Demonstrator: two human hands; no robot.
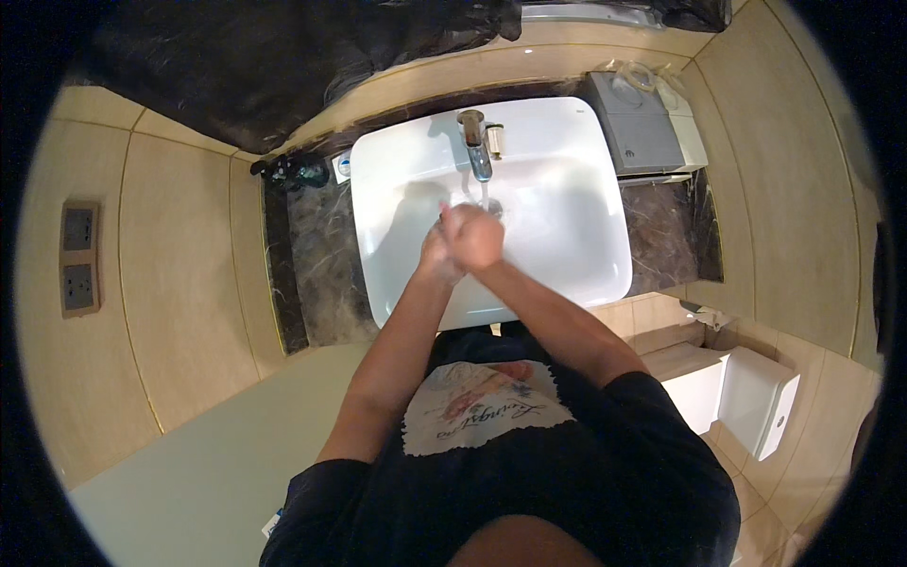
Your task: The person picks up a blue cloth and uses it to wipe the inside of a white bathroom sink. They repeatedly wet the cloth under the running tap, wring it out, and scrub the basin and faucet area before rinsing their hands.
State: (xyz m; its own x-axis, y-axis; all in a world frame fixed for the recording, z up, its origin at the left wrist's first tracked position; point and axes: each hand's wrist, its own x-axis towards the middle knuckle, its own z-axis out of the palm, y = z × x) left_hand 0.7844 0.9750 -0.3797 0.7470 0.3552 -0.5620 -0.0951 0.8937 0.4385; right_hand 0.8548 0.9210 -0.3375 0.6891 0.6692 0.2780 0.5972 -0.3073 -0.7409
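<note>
My left hand [436, 255] and my right hand [477, 236] are pressed together over the white washbasin [567, 265]. The right hand looks curled around the left one; it is blurred, and the left fingers are mostly hidden behind it. Just beyond them, a thin stream of water [485, 195] falls from the chrome faucet [475, 146] at the basin's back edge. The drain [494, 208] shows partly beside the right hand. A small pale object [496, 142], its kind unclear, stands right of the faucet.
A grey box [638, 132] sits on the dark marble counter [326, 255], to the basin's right. Dark plastic sheeting [283, 66] hangs at the back left. Wall sockets [80, 257] are on the left wall; a white toilet [751, 402] stands at the lower right.
</note>
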